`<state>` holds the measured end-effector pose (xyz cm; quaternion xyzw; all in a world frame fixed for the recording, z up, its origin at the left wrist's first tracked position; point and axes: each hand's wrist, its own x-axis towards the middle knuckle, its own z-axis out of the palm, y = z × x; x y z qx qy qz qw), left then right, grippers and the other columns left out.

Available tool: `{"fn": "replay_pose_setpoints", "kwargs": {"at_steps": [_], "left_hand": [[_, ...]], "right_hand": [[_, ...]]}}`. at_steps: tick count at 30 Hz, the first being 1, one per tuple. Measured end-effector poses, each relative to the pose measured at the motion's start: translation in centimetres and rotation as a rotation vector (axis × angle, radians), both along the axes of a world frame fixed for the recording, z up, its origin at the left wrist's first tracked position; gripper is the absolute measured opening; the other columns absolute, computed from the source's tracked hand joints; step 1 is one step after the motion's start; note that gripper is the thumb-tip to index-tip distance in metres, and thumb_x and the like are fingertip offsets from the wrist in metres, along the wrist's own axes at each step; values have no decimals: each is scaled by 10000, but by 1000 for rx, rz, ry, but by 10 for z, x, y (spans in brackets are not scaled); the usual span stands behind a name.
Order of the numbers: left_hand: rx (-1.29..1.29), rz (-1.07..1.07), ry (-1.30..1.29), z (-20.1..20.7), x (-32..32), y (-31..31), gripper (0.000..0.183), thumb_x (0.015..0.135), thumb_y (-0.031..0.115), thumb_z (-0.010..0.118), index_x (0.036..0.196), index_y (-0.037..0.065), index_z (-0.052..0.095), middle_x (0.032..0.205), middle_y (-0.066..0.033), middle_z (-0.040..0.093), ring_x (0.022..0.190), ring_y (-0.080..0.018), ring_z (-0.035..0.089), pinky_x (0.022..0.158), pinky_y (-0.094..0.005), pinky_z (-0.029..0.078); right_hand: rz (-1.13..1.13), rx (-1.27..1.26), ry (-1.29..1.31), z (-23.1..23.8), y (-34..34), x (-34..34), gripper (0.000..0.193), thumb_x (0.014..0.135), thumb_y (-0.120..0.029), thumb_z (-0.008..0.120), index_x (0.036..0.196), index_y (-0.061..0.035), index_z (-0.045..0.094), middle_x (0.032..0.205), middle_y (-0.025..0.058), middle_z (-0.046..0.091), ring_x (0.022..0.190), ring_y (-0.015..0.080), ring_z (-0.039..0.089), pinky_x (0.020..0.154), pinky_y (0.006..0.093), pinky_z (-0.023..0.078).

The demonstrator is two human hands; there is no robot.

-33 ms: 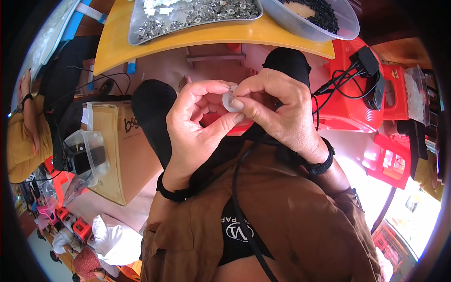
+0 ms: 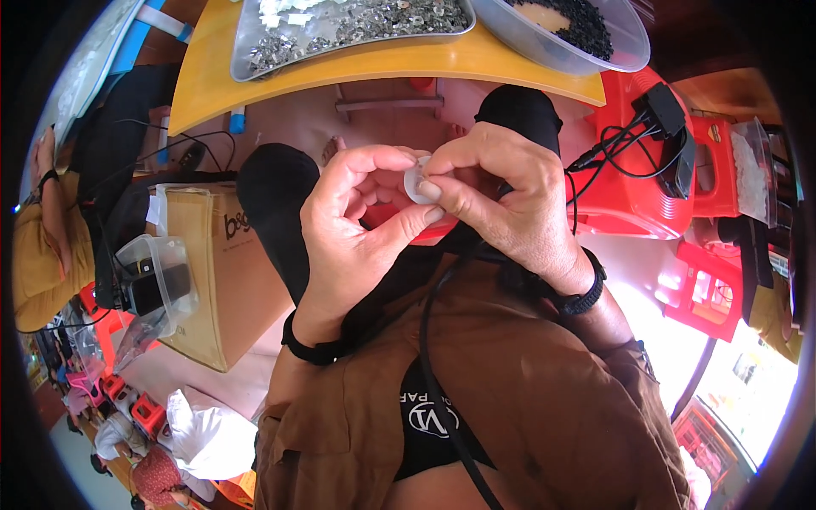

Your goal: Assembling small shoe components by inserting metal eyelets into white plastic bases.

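A small, round, whitish translucent disc [image 2: 413, 185] is held above my lap, between my two hands. My left hand [image 2: 348, 221] grips its edge, thumb below and index finger above, with the other fingers curled behind. My right hand [image 2: 510, 191] pinches the disc's right side between thumb and forefinger. Its fingertips cover part of the disc, so any smaller piece there is hard to make out. Ahead, a metal tray [image 2: 357, 49] on the yellow table [image 2: 391, 71] bears many small shiny metal parts [image 2: 399, 21] and some white pieces [image 2: 289, 10].
At the table's right stands a clear plastic tub [image 2: 631, 51] of small black parts. A red stool [image 2: 629, 204] with a black device [image 2: 667, 115] and cables is to my right. A cardboard box [image 2: 242, 289] stands left; a black cable [image 2: 433, 340] runs down my front.
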<state>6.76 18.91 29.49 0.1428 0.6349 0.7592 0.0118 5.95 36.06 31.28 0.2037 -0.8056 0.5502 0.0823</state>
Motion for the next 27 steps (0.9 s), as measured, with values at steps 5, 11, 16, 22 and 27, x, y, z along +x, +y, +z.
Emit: {"fn": "replay_pose_setpoints", "kwargs": {"at_steps": [5,11,16,22,27], "left_hand": [[-89,-100,48,-3,-5,-3,301,733,-74,729,972,-32,552,1055,-150,624,842,-150,646,737,-254,547],[-161,-106,58,0,-6,-4,293,710,-65,750,956,-40,593,998,-116,648,751,-121,654,646,-216,546],[-207,-126,28,3,-7,-3,334,688,-72,757,981,-17,606,954,-71,661,751,-99,648,643,-208,535],[-273,-170,0,-2,-8,-1,361,680,-66,763,997,4,605,955,-57,660,771,-95,640,660,-215,529],[-71,-306,-112,-6,-10,-8,354,704,-55,757,1008,-4,585,999,-69,648,843,-105,632,706,-218,525]], "right_hand": [[23,166,295,-5,9,-7,173,679,-58,767,829,-66,680,708,44,596,566,154,557,490,263,446],[61,388,627,-1,21,-8,262,598,-75,784,829,-56,662,687,20,531,534,167,531,434,276,426],[70,496,719,-6,23,-1,308,570,-69,780,847,-49,647,714,15,511,533,155,521,421,274,414],[87,575,684,-5,23,0,289,589,-70,772,846,-42,642,717,19,514,536,157,527,423,273,414],[-5,269,492,-8,27,-5,203,643,-29,754,808,-64,641,685,35,579,575,179,568,471,283,444]]}}
